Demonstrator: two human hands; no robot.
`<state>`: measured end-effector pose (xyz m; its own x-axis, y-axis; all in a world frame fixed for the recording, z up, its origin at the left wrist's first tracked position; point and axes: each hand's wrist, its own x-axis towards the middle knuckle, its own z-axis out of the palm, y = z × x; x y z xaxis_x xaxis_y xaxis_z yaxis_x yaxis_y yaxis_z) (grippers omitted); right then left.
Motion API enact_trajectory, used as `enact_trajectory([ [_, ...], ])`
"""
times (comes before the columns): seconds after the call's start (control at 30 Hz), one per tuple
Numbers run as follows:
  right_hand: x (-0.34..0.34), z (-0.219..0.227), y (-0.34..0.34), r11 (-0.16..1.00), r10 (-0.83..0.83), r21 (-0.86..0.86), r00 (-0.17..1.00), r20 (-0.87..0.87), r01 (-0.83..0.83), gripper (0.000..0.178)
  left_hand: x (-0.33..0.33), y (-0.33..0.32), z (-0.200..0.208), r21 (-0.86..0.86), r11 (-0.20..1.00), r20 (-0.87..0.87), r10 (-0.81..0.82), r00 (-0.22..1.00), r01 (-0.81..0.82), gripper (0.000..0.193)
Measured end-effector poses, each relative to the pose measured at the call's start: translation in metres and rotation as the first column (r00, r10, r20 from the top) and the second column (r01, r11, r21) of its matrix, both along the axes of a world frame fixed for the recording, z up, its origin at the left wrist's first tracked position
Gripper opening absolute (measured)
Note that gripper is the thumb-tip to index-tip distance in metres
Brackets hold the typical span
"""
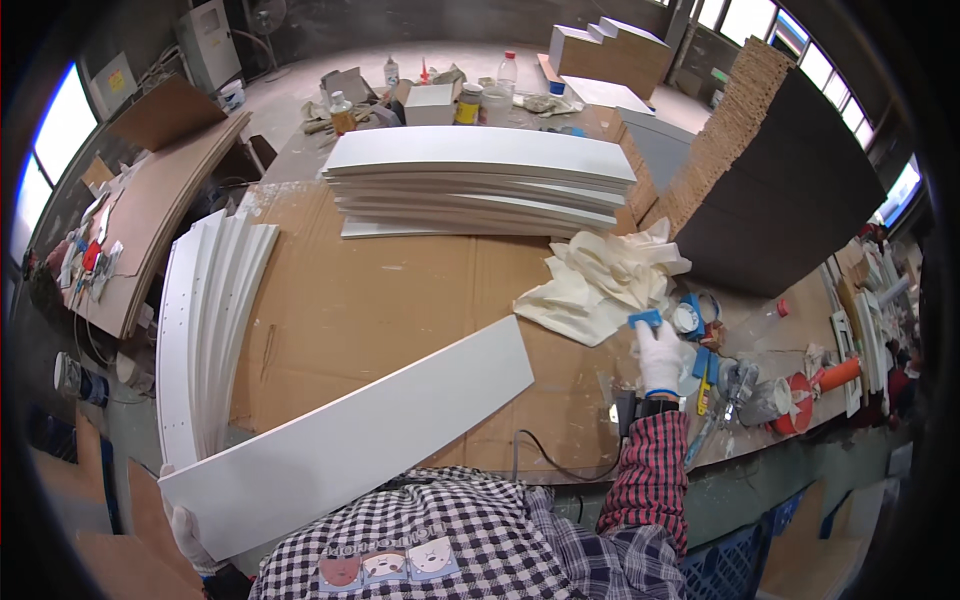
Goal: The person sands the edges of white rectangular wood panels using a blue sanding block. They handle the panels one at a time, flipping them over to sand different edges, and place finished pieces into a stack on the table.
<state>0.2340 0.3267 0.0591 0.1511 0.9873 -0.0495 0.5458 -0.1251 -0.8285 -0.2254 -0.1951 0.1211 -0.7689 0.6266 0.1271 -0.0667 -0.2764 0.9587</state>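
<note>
A long white board (350, 435) lies slanted across the near edge of the cardboard-covered table. My left hand (190, 532), in a white glove, grips the board's lower left end; part of its fingers is hidden by the board. Over at the right, my white-gloved right hand (660, 358) has its fingers closed on a small blue block (646, 318); its exact kind cannot be made out. Just beyond that hand lies a crumpled cream cloth (605, 275). Beside it are a round white-topped container (686, 318) and a yellow utility knife (704, 394).
White boards are stacked flat (480, 150) at the back, and several stand on edge (205, 330) at the left. A big dark panel block (785, 180) rises at the right. A black cable (560, 465) crosses the front edge. Bottles and a yellow can (468, 104) sit far back.
</note>
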Motion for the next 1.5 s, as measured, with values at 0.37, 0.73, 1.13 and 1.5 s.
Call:
enact_trajectory([
  [0.37,0.150,-0.031,-0.002,0.952,-0.299,0.080,0.834,0.464,0.297,0.042,0.008,0.024,0.018,-0.014,0.995,0.036,0.097,0.995,-0.097,0.069],
  [0.73,0.130,-0.032,-0.005,0.907,-0.287,-0.127,0.812,0.509,0.401,0.052,0.002,0.003,0.008,0.013,0.998,0.058,-0.063,0.996,0.062,0.063],
  [1.13,0.100,0.004,0.013,0.980,-0.155,0.023,0.690,0.707,0.196,0.042,0.011,0.014,0.005,0.053,0.997,0.065,0.053,0.997,-0.056,0.066],
  [1.5,-0.098,0.019,0.040,0.884,0.400,-0.064,0.676,0.618,-0.464,0.112,0.010,0.017,0.002,0.052,0.996,0.067,0.074,0.995,-0.078,0.065],
])
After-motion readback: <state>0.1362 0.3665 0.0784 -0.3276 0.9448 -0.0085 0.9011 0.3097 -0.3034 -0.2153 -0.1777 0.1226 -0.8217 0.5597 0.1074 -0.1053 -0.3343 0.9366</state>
